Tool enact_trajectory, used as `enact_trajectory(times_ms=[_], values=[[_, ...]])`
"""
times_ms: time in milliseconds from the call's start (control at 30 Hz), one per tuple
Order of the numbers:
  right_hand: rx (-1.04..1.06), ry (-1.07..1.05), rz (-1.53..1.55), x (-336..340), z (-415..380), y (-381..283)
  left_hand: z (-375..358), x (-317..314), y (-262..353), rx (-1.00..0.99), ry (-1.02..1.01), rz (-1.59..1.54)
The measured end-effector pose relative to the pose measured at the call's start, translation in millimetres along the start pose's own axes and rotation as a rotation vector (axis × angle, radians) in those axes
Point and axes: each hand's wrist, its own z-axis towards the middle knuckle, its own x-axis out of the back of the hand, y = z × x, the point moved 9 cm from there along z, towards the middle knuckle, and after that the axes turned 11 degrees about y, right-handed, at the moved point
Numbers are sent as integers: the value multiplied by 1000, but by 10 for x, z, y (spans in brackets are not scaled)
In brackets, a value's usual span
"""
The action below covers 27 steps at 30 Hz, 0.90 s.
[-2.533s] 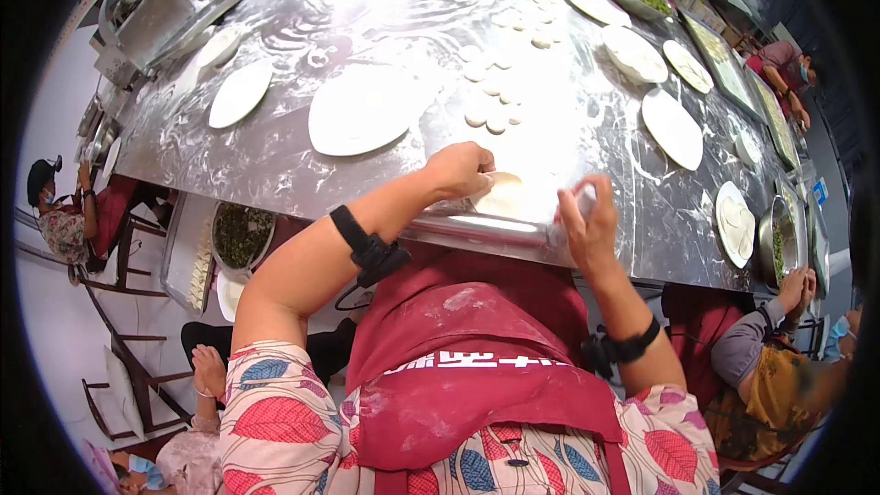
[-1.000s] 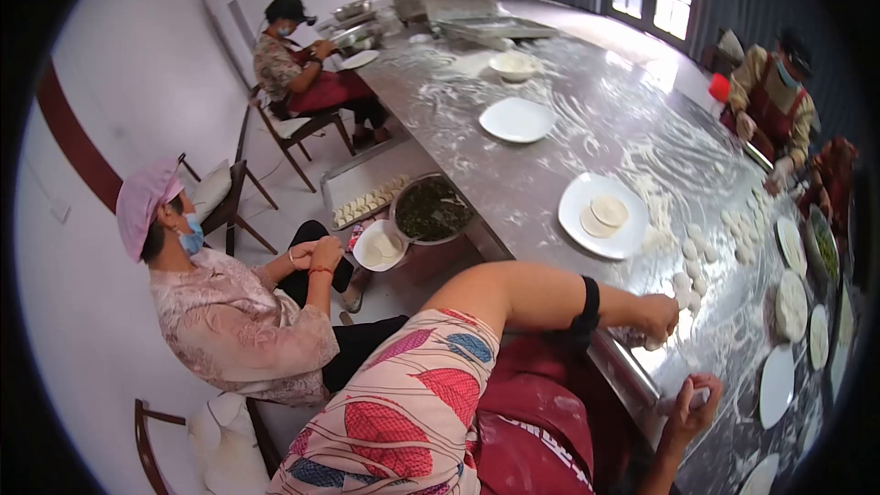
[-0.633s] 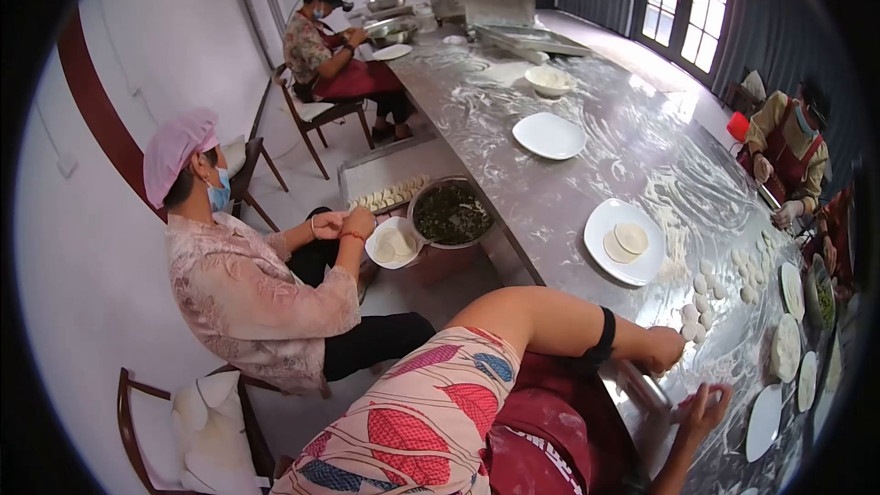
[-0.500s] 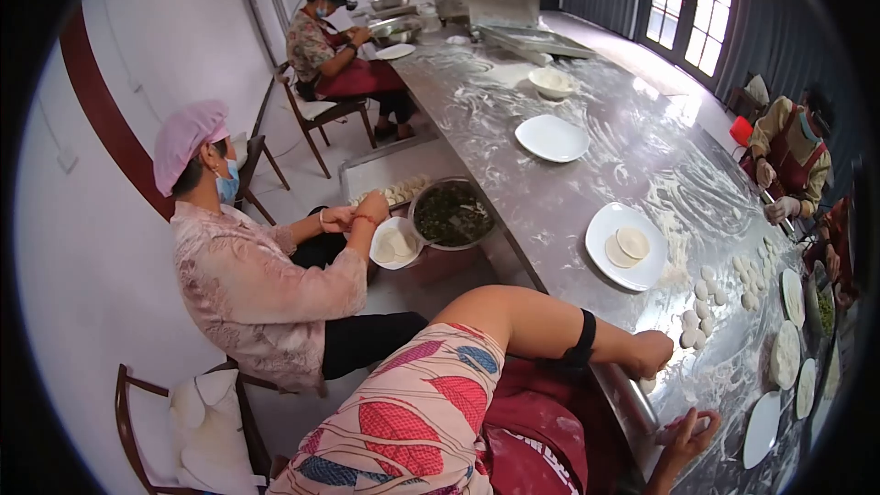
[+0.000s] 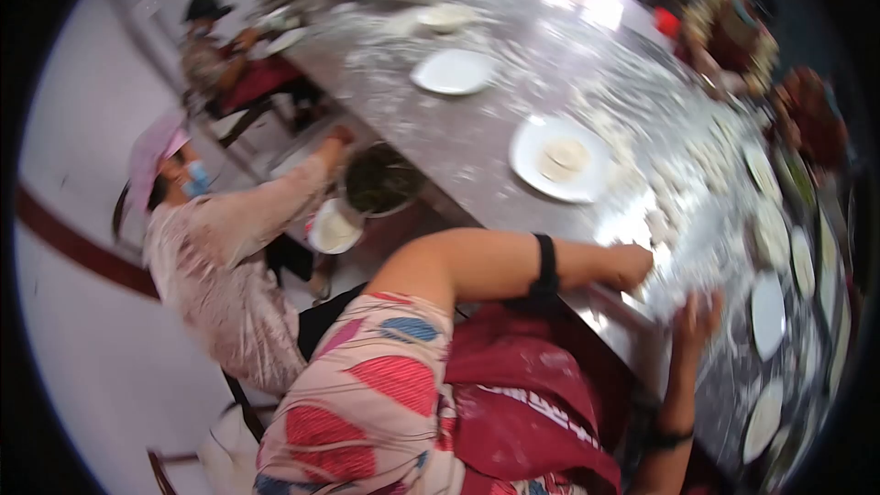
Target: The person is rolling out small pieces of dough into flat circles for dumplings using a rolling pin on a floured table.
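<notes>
My left hand, its wrist near a black band, is curled downward at the near edge of the floured metal table. Whatever lies under its fingers is hidden. To its right, my right hand is low over the table, fingers pointing away from me and smeared by motion; I cannot make out a rolling pin in it. Just beyond my left hand lie several small dough pieces. A white plate holding round dough wrappers stands farther off.
Beside me on the left sits a person in a pink cap, near a metal bowl of dark green filling and a small white bowl. Another white plate lies farther up. More plates line the right side, where co-workers stand.
The view has swung right and down and blurred. My right hand was by a rolling pin's end at the table edge; now it is higher, closer to my left hand. The seated neighbour's arm stretches farther out.
</notes>
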Motion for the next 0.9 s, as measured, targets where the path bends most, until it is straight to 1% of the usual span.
enact_trajectory(times_ms=[33,67,100,133,167,200,233,267,300,400,433,500,533,633,667,733,767,800,867,900], values=[[134,1,-100,-89,147,64,-37,165,174,-24,-4,53],[190,-4,-143,-132,226,68,1,174,187,18,-79,113],[172,-27,-111,-132,204,-140,31,145,158,23,-126,199],[153,-50,-79,-125,181,-349,40,94,182,-17,-146,190],[15,-84,18,-45,114,-345,32,71,175,-55,-212,171],[77,-99,24,93,-45,-489,-21,116,203,-89,-185,125],[42,-110,49,206,-199,-470,-61,202,225,-50,-172,155],[15,-108,95,304,-319,-518,-124,267,208,57,-156,-6],[34,-98,61,353,-322,-496,-180,302,172,177,-142,-155],[54,-76,-11,139,-67,-472,-228,265,305,68,-229,-119],[67,-60,-15,25,104,-482,-180,272,324,74,-207,-60],[17,-65,-15,-178,305,-426,-25,316,338,89,-145,51],[30,-85,-21,-203,325,-413,-2,290,343,101,-167,48],[89,-101,-43,38,69,-523,-83,282,368,-30,-194,5],[51,-104,-1,142,-87,-499,-126,321,330,43,-196,-8],[-7,-95,106,236,-264,-519,-233,237,143,264,-303,-235],[14,-99,71,193,-215,-524,-308,161,80,369,-365,-346],[31,-94,36,122,-91,-525,-276,213,175,248,-365,-179],[65,-56,-30,-69,179,-479,-148,279,280,146,-266,-16],[7,-72,5,-188,277,-411,-66,331,356,92,-205,64]])
